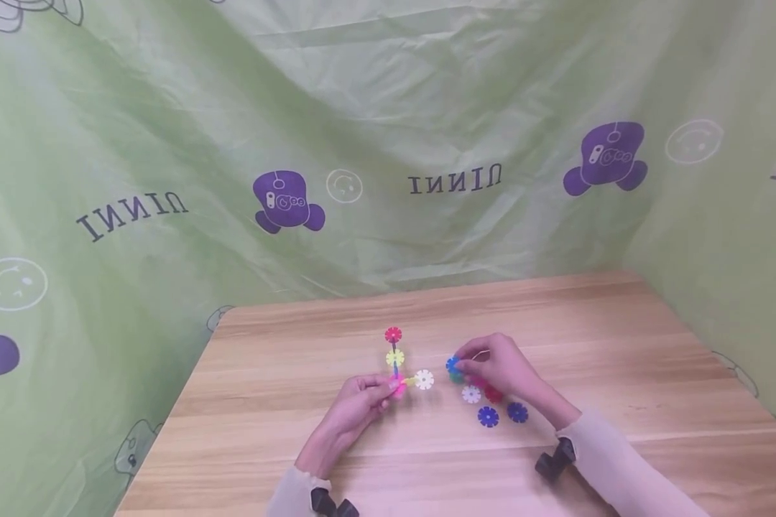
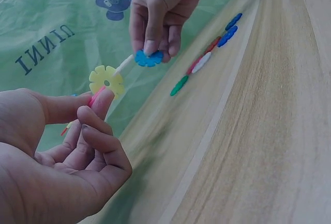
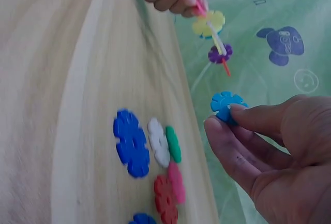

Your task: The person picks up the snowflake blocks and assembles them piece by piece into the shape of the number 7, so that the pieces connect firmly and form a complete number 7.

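Observation:
My left hand [image 1: 357, 406] pinches a pink snowflake disc [image 1: 399, 389] between thumb and forefinger. Slotted to that disc is a branching chain: one arm runs through a yellow disc [image 1: 395, 357] up to a red disc [image 1: 393, 334], with a purple disc [image 3: 221, 53] among them. The other arm has a yellow disc [image 2: 98, 76] and a white disc [image 1: 424, 379] at its end, pointing right. My right hand [image 1: 503, 365] pinches a light blue disc [image 3: 223, 101] by thumb and fingers. In the head view, a gap separates this disc from the white one.
On the wooden table [image 1: 284, 345] below my right hand lie loose discs: green [image 3: 174, 144], white [image 1: 470, 394], pink [image 3: 176, 182], red [image 1: 493, 394] and two dark blue, one nearer [image 1: 488, 417] and one farther right [image 1: 518, 413]. A green printed curtain [image 1: 375, 244] hangs behind.

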A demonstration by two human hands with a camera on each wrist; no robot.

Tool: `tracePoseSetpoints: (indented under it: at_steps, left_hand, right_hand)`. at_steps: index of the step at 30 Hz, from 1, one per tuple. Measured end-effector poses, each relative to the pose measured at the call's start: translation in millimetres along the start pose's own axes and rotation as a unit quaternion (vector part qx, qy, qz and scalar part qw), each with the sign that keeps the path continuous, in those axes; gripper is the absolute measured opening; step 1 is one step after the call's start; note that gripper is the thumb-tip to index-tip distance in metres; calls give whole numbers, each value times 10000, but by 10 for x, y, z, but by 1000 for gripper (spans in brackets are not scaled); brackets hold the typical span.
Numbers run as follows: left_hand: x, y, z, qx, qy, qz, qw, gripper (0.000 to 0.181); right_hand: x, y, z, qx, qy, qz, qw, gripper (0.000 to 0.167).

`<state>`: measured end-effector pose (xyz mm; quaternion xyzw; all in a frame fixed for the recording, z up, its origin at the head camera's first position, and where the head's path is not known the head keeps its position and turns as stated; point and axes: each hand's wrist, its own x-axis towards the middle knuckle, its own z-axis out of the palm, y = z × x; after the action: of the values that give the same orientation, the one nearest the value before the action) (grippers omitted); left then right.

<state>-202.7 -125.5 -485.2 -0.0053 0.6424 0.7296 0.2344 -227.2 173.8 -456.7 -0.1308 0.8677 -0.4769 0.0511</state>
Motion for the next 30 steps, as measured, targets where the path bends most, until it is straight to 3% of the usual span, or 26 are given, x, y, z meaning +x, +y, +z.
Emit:
tracePoseSetpoints:
  at_steps: [11,15,30]
  left_hand:
    - [-43,37,-41,66,136,73,9999,24]
    - [-45,14,-45,21,10,7,10000,26]
    - [-39,-9,-7,-18,65,16,10000,15]
  right_hand:
    - [-94,-153,96,305,-121,-409,9986,13]
    - [-122,-123,136,71,3,-432,9990,8]
    - [-133,-94,226,322,79,-358,9988,8]
